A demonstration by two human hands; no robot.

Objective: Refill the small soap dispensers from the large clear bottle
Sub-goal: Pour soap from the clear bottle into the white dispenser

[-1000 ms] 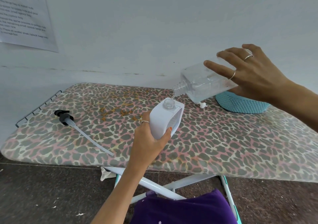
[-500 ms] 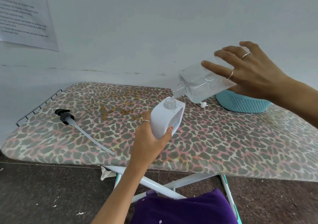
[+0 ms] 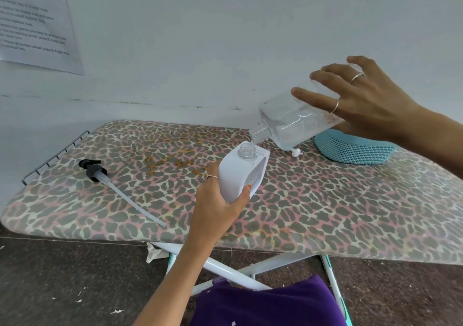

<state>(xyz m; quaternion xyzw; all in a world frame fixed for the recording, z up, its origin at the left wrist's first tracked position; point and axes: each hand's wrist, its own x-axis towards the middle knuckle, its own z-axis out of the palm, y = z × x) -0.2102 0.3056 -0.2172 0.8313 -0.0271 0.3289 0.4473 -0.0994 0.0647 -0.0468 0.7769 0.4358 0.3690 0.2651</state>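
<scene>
My left hand (image 3: 217,201) grips a small white soap dispenser (image 3: 241,174) above the board, its open neck tilted up and to the right. My right hand (image 3: 360,102) holds the large clear bottle (image 3: 290,120) tipped down to the left, its threaded mouth just above the dispenser's neck. A thin clear trickle runs from the mouth into the neck. A little liquid lies in the bottle's lower side. The black pump head with its long clear tube (image 3: 117,188) lies on the board to the left.
The leopard-print ironing board (image 3: 325,213) stands against a white wall, with a wire rack (image 3: 53,159) at its left end. A teal woven basket (image 3: 350,150) and a small white cap (image 3: 296,152) sit at the back right. A printed sheet (image 3: 35,22) hangs on the wall.
My right hand has tipped the clear bottle a little steeper and raised its base. The dispenser in my left hand has stayed nearly in place.
</scene>
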